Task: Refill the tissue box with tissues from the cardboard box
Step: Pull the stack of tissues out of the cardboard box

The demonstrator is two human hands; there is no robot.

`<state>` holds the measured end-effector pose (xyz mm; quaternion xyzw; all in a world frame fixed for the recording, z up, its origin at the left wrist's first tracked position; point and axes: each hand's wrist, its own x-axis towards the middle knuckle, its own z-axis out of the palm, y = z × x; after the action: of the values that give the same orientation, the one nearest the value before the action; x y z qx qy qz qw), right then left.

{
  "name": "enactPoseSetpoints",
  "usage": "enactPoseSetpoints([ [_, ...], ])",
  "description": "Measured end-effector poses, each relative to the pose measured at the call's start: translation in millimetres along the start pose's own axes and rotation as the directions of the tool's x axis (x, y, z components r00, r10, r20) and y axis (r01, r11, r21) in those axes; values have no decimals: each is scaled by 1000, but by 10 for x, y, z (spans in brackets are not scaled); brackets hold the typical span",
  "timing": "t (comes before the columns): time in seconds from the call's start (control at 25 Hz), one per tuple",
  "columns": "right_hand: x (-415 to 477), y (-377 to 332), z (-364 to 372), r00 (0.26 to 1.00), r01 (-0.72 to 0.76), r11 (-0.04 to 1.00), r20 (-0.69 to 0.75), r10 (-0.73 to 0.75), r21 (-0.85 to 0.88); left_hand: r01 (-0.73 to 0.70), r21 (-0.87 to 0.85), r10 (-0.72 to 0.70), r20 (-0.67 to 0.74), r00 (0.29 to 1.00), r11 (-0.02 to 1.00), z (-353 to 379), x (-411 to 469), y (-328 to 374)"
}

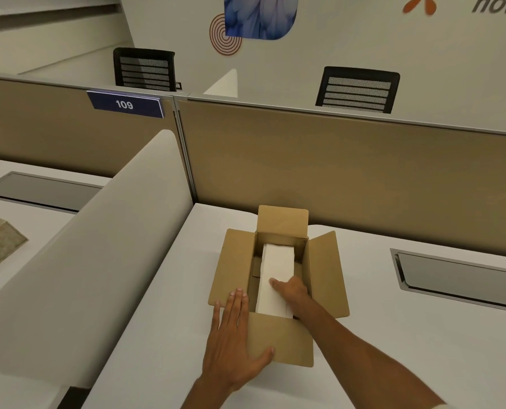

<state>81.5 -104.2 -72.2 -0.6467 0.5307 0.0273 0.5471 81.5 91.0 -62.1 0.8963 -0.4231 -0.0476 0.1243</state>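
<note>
While hands work the cardboard box (278,278), a blue sign (125,104) reads "109".

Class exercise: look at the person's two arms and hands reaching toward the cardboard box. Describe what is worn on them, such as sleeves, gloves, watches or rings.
Both forearms are bare as far as the frame shows. The left hand wears no glove, and no ring or watch is visible on it. The right hand is also ungloved, its wrist bare. A sliver of pale fabric at the bottom right edge may be a sleeve, but that cannot be told.

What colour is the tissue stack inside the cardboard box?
White, seen in the head view: the tissue stack in the brown cardboard box.
</note>
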Motion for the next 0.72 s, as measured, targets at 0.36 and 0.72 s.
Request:
enactPoseSetpoints([
  [0.36,80,-224,-92,973,-223,931,118,197,288,13,42,-16,53,998,999,-25,-9,7],
  [0.72,109,-277,-120,948,-276,946,210,239,168,42,59,-45,58,997,997,-35,36,52],
])
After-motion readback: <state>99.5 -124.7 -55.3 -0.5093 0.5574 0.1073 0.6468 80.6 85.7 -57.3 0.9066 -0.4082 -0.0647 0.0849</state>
